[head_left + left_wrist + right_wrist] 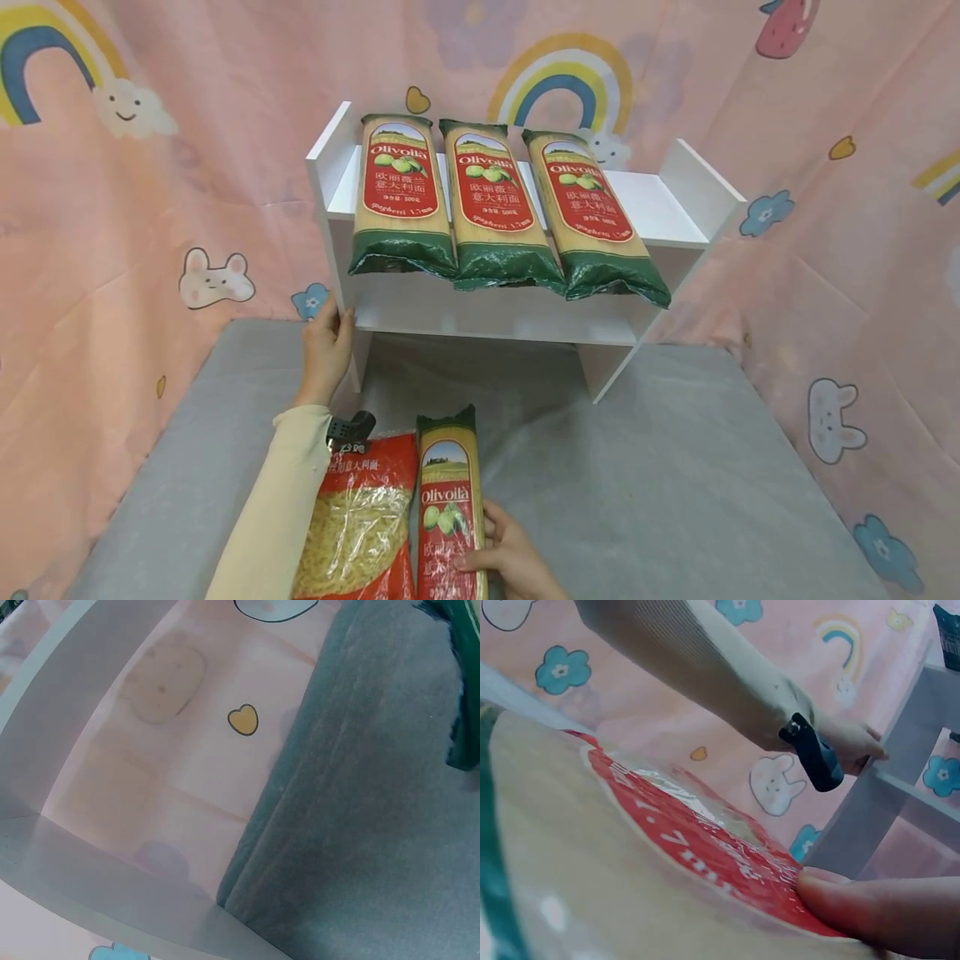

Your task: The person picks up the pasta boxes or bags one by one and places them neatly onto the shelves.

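My left hand (327, 354) grips the left side panel of a white two-tier shelf (495, 312), thumb on the inner side. In the right wrist view, the left hand (851, 742) is at the panel's edge. My right hand (513, 554) holds a spaghetti packet (448, 492) by its right edge, thumb on the red label. The thumb (847, 896) presses on that packet (630, 862) in the right wrist view. Beside it, partly behind my left sleeve, lies a red bag of pasta (363, 525). The left wrist view shows shelf boards (97, 877) but no hand.
Three more spaghetti packets, a left one (401, 192), a middle one (498, 204) and a right one (596, 217), lie side by side on the upper tier, green ends jutting past its front edge. Grey cloth (720, 475) covers the table; a pink printed curtain (247, 167) hangs around it.
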A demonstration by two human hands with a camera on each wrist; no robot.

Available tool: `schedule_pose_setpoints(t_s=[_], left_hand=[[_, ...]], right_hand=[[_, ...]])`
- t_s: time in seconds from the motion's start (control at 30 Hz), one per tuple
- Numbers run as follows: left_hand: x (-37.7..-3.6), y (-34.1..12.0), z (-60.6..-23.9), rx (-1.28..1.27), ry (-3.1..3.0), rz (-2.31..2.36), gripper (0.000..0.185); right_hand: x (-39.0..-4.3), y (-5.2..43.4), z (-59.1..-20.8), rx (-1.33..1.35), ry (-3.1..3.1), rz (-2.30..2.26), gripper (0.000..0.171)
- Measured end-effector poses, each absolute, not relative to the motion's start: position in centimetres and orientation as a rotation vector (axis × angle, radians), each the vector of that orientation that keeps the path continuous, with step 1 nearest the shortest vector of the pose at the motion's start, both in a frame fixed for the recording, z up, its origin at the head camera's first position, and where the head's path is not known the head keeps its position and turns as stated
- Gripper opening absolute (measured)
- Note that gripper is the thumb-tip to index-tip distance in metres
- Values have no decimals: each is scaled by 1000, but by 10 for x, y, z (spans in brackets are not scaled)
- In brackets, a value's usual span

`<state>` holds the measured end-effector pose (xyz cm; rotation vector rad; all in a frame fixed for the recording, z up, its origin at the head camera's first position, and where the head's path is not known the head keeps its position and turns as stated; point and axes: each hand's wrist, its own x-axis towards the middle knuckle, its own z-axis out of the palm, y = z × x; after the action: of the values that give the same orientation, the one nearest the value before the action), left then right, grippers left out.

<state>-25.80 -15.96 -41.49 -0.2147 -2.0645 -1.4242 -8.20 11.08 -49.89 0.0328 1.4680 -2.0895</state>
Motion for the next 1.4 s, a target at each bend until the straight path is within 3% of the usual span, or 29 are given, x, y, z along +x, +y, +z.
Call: schedule_pose_setpoints(t_s=[0.47,1.4], left_hand=[[-258,-159,-414,-212,-2056,-1402,26],[-259,-160,-414,-200,-2065,-1429,32]], right_hand=[[-95,112,-476,-73,1507,-2178,82],[-113,100,-430,-222,1452,-2221,76]])
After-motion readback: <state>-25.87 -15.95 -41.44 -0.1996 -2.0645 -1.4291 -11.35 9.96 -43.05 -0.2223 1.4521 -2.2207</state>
